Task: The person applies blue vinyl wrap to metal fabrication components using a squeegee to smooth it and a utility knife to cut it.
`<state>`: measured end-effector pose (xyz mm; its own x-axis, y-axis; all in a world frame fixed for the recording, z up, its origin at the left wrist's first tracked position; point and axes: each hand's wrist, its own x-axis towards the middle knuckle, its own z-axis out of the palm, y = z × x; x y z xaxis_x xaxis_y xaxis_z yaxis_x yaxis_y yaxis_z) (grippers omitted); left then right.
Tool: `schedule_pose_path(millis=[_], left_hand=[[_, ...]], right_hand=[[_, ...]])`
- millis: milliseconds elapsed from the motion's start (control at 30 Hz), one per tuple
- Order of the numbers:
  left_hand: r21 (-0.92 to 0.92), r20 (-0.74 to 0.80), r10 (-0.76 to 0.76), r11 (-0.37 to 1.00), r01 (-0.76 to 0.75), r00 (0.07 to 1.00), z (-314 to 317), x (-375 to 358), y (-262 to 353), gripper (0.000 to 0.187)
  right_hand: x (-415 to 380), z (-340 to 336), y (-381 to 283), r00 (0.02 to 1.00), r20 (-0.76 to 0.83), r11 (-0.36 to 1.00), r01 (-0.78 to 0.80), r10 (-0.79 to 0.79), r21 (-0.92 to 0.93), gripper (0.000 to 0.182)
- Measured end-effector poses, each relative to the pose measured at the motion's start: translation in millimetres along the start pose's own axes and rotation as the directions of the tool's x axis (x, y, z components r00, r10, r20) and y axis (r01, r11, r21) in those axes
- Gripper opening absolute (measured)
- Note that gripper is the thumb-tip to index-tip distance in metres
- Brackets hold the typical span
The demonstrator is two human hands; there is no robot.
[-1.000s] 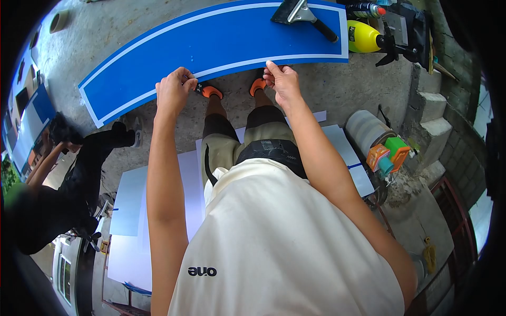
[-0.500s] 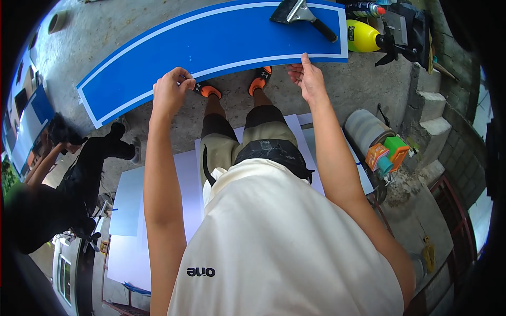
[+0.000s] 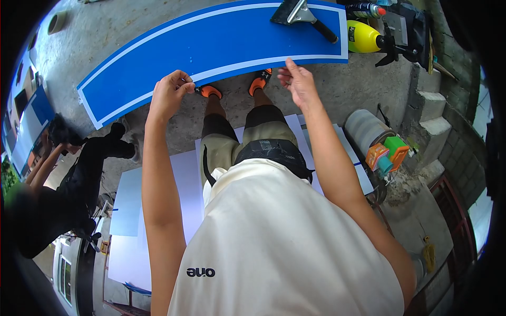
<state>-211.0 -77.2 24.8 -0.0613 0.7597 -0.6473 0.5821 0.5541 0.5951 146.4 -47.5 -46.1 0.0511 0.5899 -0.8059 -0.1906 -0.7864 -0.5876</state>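
A long blue panel [image 3: 232,39] with a white border line stretches across the top of the view. At its near edge, left of centre, my left hand [image 3: 173,94] has its fingers closed; anything between them is too small to make out. My right hand [image 3: 299,84] is by the same edge farther right, its thumb and fingers apart and nothing visible in it. On the panel's right part lies a squeegee [image 3: 303,17] with a black handle. A yellow spray bottle [image 3: 363,37] lies beside the panel's right end.
Another person [image 3: 89,168] in dark clothes is at the left, near another blue and white panel [image 3: 39,108]. Pale sheets [image 3: 174,174] lie behind my legs. At the right are a cylindrical drum [image 3: 366,129], orange and green containers [image 3: 392,150] and concrete steps [image 3: 435,116].
My right hand has moved left along the panel's edge and slightly down, its thumb now off the panel's right part. My left hand has barely shifted. The other person's arms have moved slightly.
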Motion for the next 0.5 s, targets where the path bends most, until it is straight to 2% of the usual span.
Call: schedule_pose_path(millis=[100,200,500], left_hand=[[0.085,-0.033,0.019,0.996,-0.016,0.999,7,3,-4,0.014],[0.107,-0.064,0.044,0.994,-0.037,0.997,11,5,-8,0.014],[0.120,-0.078,0.051,0.992,-0.041,0.996,13,9,-11,0.013]], right_hand=[[-17,38,12,0.997,0.073,0.998,-0.030,0.026,0.050,0.036],[-19,64,23,0.999,0.032,0.993,0.001,-0.004,0.115,0.031],[-13,70,28,1.000,-0.001,0.990,0.021,-0.021,0.139,0.027]])
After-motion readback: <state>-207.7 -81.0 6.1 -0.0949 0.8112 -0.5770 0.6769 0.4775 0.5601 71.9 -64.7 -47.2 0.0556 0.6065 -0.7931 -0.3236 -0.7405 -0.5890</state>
